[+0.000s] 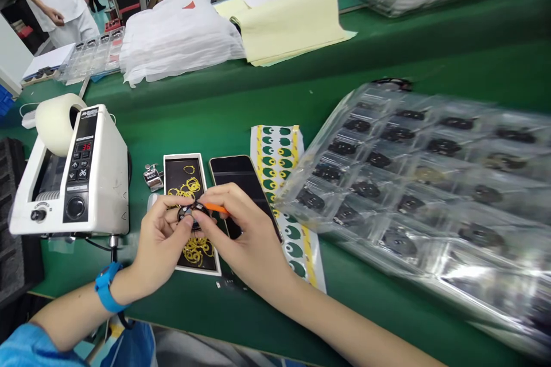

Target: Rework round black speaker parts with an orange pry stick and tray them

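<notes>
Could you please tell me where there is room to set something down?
Bare green tabletop shows behind the white box of yellow rings, between the white tape dispenser and green-oval sticker sheet. A smaller patch lies between the right forearm and clear plastic tray. It is crowded around the left hand and right hand, with the black phone alongside.

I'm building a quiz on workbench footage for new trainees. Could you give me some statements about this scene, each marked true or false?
1. The left hand holds a round dark part. True.
2. The right hand holds an orange tool. True.
3. The left wrist is bare. False: it wears a blue band.
4. The phone lies between the white-rimmed box and the sheet of green stickers. True.
5. The box holds red beads. False: it holds yellow rings.
</notes>
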Tool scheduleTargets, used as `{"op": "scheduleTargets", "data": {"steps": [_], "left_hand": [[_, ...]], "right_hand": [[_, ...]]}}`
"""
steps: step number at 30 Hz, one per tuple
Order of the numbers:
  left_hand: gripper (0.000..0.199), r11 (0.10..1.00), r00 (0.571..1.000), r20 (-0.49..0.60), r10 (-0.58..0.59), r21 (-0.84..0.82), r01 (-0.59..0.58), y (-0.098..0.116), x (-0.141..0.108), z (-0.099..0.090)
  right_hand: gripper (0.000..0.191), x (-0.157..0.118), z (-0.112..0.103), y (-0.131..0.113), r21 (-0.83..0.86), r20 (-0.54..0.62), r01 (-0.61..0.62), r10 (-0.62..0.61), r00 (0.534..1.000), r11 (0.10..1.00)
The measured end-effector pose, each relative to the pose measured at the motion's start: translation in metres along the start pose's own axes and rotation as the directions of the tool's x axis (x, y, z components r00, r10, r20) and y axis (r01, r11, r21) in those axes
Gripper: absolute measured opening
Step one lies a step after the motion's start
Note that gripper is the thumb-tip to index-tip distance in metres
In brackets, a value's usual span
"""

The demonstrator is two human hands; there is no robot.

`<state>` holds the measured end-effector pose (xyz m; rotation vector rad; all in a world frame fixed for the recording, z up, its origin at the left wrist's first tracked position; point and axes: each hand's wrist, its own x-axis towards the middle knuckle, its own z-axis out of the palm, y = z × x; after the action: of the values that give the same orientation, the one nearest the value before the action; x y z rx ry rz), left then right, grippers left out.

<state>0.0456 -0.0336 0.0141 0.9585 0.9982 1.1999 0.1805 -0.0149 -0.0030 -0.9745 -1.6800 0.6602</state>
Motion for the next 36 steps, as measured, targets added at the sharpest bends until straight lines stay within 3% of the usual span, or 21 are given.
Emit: {"op": "scheduleTargets", "data": {"steps": [4,8,11,15,18,21,25,29,32,36], "left_hand": [[0.029,0.998,1.0,0.02,-0.012,0.057,0.011,-0.001,0.0,-0.001],[0.03,0.984,0.997,0.032,-0.07,0.164,0.063,0.001,0.001,-0.005],[0.025,0.973,0.997,0.016,-0.079,0.218,0.073,0.006,0.004,-0.008],[0.019,0.972,0.998,-0.061,-0.002,0.236,0.016,0.012,0.009,-0.007],[0.018,0.974,0.996,-0.084,0.003,0.228,0.016,0.015,0.01,-0.007],[0.02,0.963,0.995,-0.091,-0.041,0.261,0.064,0.016,0.009,-0.007],[0.024,0.964,0.99,-0.113,-0.083,0.241,0.109,0.016,0.007,-0.006],[0.031,0.986,0.988,-0.115,-0.104,0.121,0.118,0.014,0.004,-0.002],[0.033,0.99,0.99,-0.077,-0.121,0.068,0.126,0.012,0.001,0.0],[0.038,0.99,0.991,-0.016,-0.136,0.033,0.136,0.009,-0.002,0.002]], "right_hand": [[0.016,0.005,-0.008,0.0,0.033,0.104,-0.058,0.055,0.993,0.998],[0.018,0.004,-0.011,0.0,0.035,0.095,-0.05,0.047,0.994,0.998],[0.013,0.004,-0.011,-0.001,0.014,0.057,-0.011,0.01,0.998,1.0],[0.012,0.004,-0.013,-0.005,-0.074,-0.092,0.11,-0.117,0.989,0.991],[0.014,0.001,-0.019,-0.01,-0.198,-0.123,0.292,-0.319,0.94,0.936],[0.01,-0.006,-0.023,-0.012,-0.369,-0.015,0.466,-0.507,0.862,0.804],[0.011,-0.012,-0.018,-0.01,-0.472,0.086,0.576,-0.615,0.784,0.668],[0.01,-0.009,-0.012,-0.007,-0.528,0.018,0.471,-0.545,0.838,0.707],[0.012,-0.006,-0.012,-0.005,-0.469,0.014,0.421,-0.47,0.883,0.776],[0.014,-0.005,-0.014,-0.002,-0.367,0.032,0.422,-0.442,0.897,0.829]]}}
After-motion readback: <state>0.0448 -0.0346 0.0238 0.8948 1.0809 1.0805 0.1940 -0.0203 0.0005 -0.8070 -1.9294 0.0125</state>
